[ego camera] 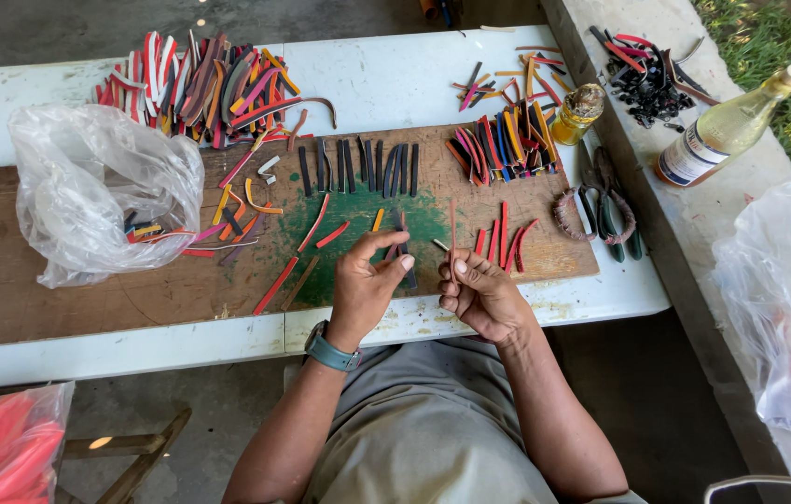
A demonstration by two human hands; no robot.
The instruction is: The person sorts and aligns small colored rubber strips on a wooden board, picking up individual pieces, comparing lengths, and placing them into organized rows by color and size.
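Observation:
My left hand (pixel 365 283) hovers over the wooden board (pixel 60 280), fingers curled, pinching a dark strip (pixel 407 266) between thumb and fingers. My right hand (pixel 477 292) is closed on a thin brownish-red strip (pixel 452 229) that stands upright from the fingers. Both hands are close together above the green-stained patch of the board. Red, orange and black strips (pixel 498 233) lie loose on the board around them. A teal watch (pixel 330 351) is on my left wrist.
A white table (pixel 395 75) carries a heap of coloured strips (pixel 200 84) at back left, a clear plastic bag (pixel 88 196) left, black strips in a row (pixel 358 166), bundled strips (pixel 507 140), a small jar (pixel 579 112) and pliers (pixel 612 210). On the concrete ledge: a bottle (pixel 727 131), black scraps (pixel 643 75), another bag (pixel 787 280).

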